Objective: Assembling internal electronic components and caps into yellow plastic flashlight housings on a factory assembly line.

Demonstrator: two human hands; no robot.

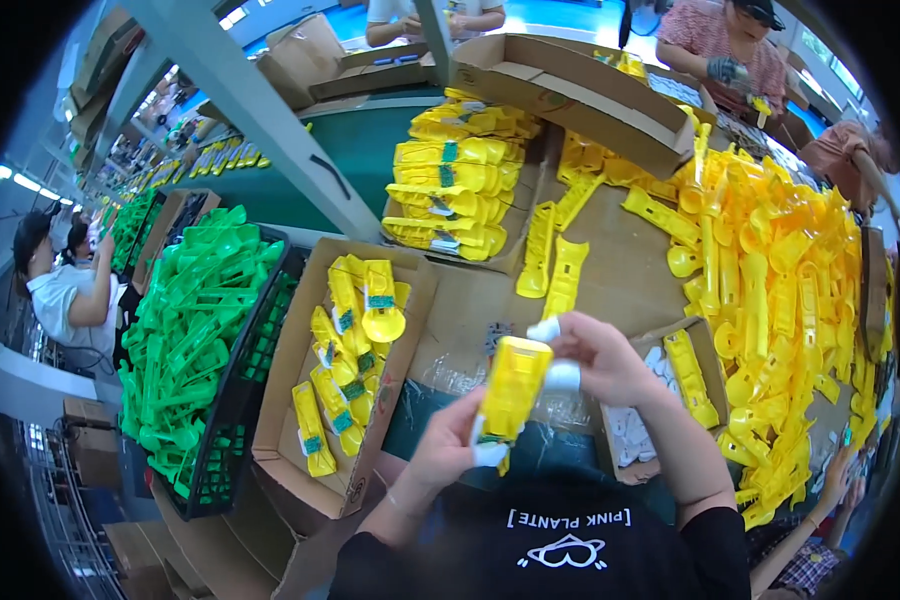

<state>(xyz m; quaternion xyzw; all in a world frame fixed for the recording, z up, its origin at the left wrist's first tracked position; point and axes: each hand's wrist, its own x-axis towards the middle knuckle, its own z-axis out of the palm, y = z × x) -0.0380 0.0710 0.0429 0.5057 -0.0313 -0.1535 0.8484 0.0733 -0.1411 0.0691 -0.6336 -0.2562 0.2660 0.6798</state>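
Holding a yellow plastic housing (511, 392) upright between both hands, close to the chest. Left hand (448, 440) closed around its lower end, where a white piece shows; right hand (602, 362) pinching small white parts (554, 352) at its top. Risk: a white part slipping from the pinch into the cardboard box of white pieces (632, 432) just right of the hands, or seating crooked if pressed off-axis. Box of finished yellow units (345, 350) lies left.

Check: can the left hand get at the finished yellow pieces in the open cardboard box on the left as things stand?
Probably not right now: the left hand is gripping the yellow part. The cardboard box is open-topped, with nothing visible in between.
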